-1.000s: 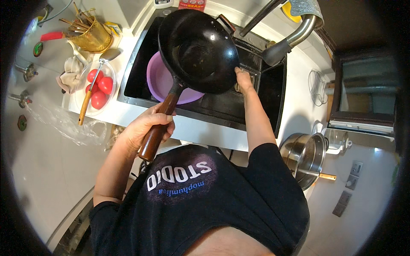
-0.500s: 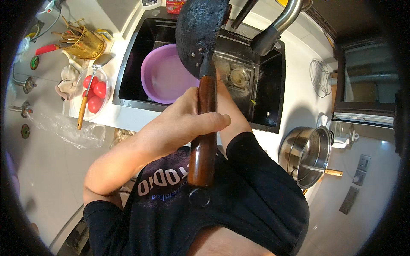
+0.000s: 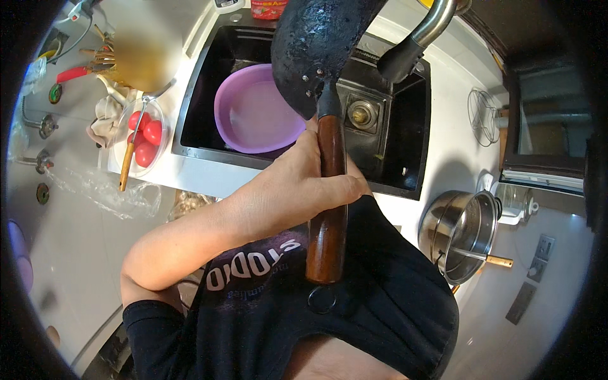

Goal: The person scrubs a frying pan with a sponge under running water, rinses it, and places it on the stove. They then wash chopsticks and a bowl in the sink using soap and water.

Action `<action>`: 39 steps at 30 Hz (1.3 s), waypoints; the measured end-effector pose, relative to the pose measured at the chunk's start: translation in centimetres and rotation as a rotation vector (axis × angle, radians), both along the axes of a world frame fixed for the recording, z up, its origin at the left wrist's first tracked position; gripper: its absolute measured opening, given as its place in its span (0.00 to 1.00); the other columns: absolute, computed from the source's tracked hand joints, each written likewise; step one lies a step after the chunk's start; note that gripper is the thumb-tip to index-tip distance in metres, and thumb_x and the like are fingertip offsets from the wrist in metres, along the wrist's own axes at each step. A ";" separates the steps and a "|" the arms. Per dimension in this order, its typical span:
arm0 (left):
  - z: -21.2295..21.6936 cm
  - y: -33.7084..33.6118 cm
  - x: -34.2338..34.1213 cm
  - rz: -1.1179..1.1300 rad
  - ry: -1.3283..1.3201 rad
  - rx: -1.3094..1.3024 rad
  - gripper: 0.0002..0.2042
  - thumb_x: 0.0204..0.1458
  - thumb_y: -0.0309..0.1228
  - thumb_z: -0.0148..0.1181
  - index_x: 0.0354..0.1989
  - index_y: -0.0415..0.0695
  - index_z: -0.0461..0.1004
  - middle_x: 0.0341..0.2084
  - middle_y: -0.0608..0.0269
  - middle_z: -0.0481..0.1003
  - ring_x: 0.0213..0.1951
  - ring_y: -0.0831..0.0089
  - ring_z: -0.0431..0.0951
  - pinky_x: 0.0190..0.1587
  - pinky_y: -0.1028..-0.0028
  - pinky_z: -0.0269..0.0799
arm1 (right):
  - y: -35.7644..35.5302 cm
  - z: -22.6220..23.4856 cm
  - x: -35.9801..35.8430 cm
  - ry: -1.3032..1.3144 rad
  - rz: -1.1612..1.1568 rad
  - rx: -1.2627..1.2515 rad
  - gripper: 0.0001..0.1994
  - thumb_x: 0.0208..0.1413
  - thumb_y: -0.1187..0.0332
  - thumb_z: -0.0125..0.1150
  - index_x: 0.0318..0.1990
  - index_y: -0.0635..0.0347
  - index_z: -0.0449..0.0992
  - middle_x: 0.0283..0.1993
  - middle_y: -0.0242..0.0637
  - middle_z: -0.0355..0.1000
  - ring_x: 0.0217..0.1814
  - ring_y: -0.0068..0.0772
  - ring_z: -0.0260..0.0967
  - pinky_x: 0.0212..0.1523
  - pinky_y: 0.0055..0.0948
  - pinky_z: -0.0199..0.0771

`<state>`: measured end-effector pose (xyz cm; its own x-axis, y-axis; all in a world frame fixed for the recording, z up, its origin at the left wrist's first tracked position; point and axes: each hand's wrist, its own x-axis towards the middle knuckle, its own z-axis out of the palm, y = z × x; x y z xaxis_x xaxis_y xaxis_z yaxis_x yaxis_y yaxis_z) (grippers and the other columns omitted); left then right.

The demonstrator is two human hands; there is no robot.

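Note:
My left hand (image 3: 316, 183) is wrapped round the brown wooden handle of a black wok (image 3: 310, 54), its thumb lying across the handle. The wok is tilted up over the sink, dark and wet-looking, with rivets near the handle. A metal ring (image 3: 322, 300) hangs at the handle's end, in front of my black shirt. My right forearm (image 3: 356, 179) passes behind the handle, and the wok hides my right hand and its fingers. Partly behind the wok, a purple basin (image 3: 253, 114) sits in the left part of the black sink (image 3: 415, 133).
A dark-tipped faucet (image 3: 405, 54) reaches over the sink's right side, above the drain (image 3: 362, 115). On the left stand a clear bowl of tomatoes (image 3: 145, 154), a wood-handled spoon (image 3: 128, 158) and garlic (image 3: 106, 117). Steel pots (image 3: 443, 221) and a wire rack (image 3: 483, 117) are at right.
The wok and my left hand have shifted to the right, and the wok's top leans further right. The view has moved slightly. Less water shows around the drain.

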<state>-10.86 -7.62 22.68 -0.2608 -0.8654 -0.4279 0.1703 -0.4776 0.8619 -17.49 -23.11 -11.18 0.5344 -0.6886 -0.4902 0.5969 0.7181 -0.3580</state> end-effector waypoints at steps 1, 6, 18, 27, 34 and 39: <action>0.0 0.0 0.0 0.000 0.032 0.036 0.24 0.42 0.35 0.59 0.44 0.34 0.58 0.30 0.64 0.64 0.34 0.78 0.65 0.37 0.80 0.61 | 0.0 0.0 0.0 0.003 -0.001 0.002 0.20 0.52 0.56 0.47 0.46 0.62 0.64 0.44 0.38 0.67 0.44 0.35 0.65 0.44 0.35 0.67; -0.3 0.0 0.1 0.022 0.022 0.057 0.23 0.42 0.35 0.60 0.42 0.35 0.58 0.28 0.65 0.64 0.33 0.78 0.65 0.36 0.80 0.62 | 0.2 0.0 -0.1 0.015 -0.001 0.009 0.20 0.53 0.56 0.47 0.46 0.62 0.65 0.43 0.38 0.67 0.43 0.35 0.65 0.43 0.34 0.67; -0.5 -0.3 0.1 -0.021 -0.021 -0.004 0.25 0.42 0.38 0.60 0.39 0.31 0.57 0.26 0.62 0.63 0.31 0.78 0.65 0.32 0.81 0.63 | 1.0 -0.1 -0.3 0.034 0.007 0.003 0.18 0.53 0.56 0.47 0.44 0.62 0.66 0.42 0.39 0.68 0.41 0.35 0.66 0.42 0.34 0.68; -1.3 -0.5 -0.4 -0.051 -0.119 -0.079 0.26 0.43 0.39 0.59 0.40 0.30 0.56 0.27 0.61 0.62 0.31 0.76 0.65 0.32 0.81 0.63 | 0.3 -0.2 0.5 0.034 -0.014 -0.017 0.18 0.53 0.57 0.46 0.43 0.61 0.66 0.40 0.39 0.68 0.40 0.35 0.67 0.40 0.34 0.69; -1.2 -0.2 -0.3 -0.006 -0.016 -0.029 0.26 0.42 0.37 0.59 0.41 0.29 0.56 0.28 0.61 0.63 0.32 0.76 0.65 0.34 0.81 0.63 | -0.1 0.4 1.1 0.030 -0.020 -0.028 0.17 0.53 0.57 0.46 0.42 0.61 0.67 0.40 0.39 0.69 0.38 0.35 0.68 0.39 0.34 0.70; -2.5 0.4 1.1 0.001 0.001 -0.015 0.26 0.42 0.33 0.58 0.44 0.28 0.54 0.27 0.59 0.65 0.32 0.76 0.67 0.33 0.79 0.65 | -1.6 1.3 2.0 0.049 -0.047 -0.079 0.17 0.53 0.57 0.46 0.42 0.61 0.67 0.39 0.39 0.69 0.38 0.35 0.68 0.39 0.33 0.70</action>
